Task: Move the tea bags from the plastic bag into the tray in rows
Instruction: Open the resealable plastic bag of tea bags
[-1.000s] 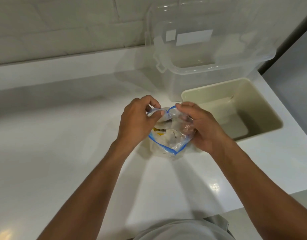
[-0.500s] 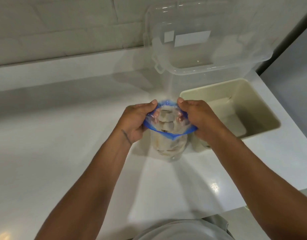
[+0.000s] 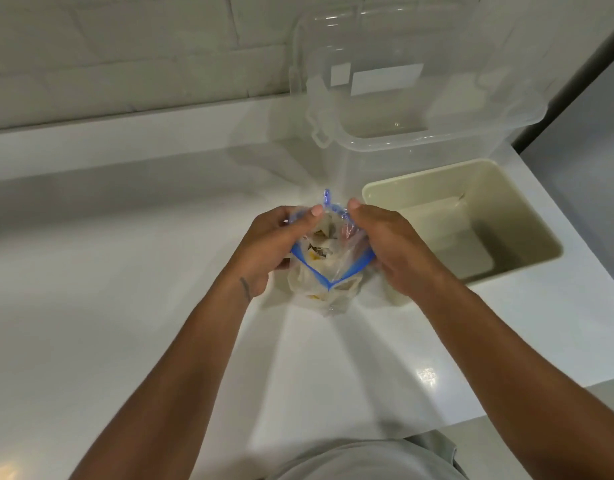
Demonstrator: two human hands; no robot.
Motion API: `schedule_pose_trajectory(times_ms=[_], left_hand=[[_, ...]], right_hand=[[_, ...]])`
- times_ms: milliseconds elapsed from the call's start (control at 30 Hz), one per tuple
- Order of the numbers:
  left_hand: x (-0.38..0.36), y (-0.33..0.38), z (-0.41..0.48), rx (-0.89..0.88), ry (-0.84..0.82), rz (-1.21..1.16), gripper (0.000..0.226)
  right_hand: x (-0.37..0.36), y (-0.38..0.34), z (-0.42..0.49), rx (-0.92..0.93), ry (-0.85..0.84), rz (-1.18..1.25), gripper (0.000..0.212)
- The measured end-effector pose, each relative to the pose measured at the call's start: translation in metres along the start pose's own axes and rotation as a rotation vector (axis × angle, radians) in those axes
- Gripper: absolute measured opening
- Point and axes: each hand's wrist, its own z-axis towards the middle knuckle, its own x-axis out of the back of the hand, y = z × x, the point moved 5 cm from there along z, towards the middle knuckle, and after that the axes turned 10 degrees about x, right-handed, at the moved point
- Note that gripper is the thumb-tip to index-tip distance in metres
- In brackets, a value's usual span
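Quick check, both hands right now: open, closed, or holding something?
Left hand: closed, gripping the left side of the plastic bag at its rim.
Right hand: closed, gripping the right side of the same rim.

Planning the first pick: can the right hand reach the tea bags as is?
Probably not yet: right hand and left hand both grip the rim of the plastic bag. Mouth open over tea bags; release first.

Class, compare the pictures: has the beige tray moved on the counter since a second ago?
No. The tray keeps its place, with its far edge just in front of the clear box, as before.
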Motion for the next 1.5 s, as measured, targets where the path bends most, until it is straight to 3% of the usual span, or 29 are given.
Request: schedule_pose_trajectory(times_ms=[67,133,200,300,433,567,633,733,933,1067,1233,1300,1400,1500], left_hand=[[0.004,0.001,-0.010,-0.059,0.139,0.202,0.054],[0.010,0.003,-0.020,-0.089,0.364,0.478,0.063],[0.013,0.008,-0.032,-0.096,0.492,0.645,0.060],[0.010,0.006,-0.035,-0.114,0.429,0.685,0.046],[-0.001,-0.006,-0.030,-0.044,0.158,0.206,0.022],[-0.015,-0.025,-0.025,0.149,-0.052,-0.281,0.017],[-0.021,-0.035,-0.021,0.233,-0.137,-0.538,0.019],[-0.026,-0.049,-0.011,0.332,-0.187,-0.896,0.020],[-0.032,-0.059,-0.007,0.433,-0.221,-1.231,0.028],[-0.035,-0.056,-0.003,0.363,-0.291,-1.182,0.025],[-0.021,-0.057,0.001,0.275,-0.315,-1.162,0.057],[-0.019,-0.055,-0.001,0.172,-0.315,-0.978,0.057],[-0.018,-0.063,0.000,0.026,-0.092,-0.632,0.052],[-0.006,-0.070,-0.006,0.012,0.197,-0.507,0.049]], right_hand=[[0.010,-0.012,-0.009,0.169,-0.006,-0.493,0.043],[0.019,-0.023,-0.022,0.213,0.066,-0.871,0.066],[0.021,-0.029,-0.035,0.182,0.119,-1.016,0.072],[0.021,-0.027,-0.045,0.178,0.134,-1.151,0.067],[0.018,-0.002,-0.039,0.163,0.049,-0.796,0.046],[0.004,0.021,-0.043,0.136,0.066,-0.567,0.059],[-0.001,0.029,-0.045,0.088,0.101,-0.307,0.052],[-0.009,0.037,-0.050,-0.009,0.159,0.061,0.051],[-0.019,0.040,-0.049,-0.115,0.118,0.177,0.016],[-0.026,0.042,-0.046,-0.206,0.081,0.494,0.019],[-0.029,0.043,-0.045,-0.298,0.097,0.961,0.016],[-0.030,0.045,-0.044,-0.295,0.066,1.016,0.016],[-0.030,0.047,-0.040,-0.312,0.070,1.010,0.022],[-0.026,0.049,-0.035,-0.336,0.116,0.981,0.032]])
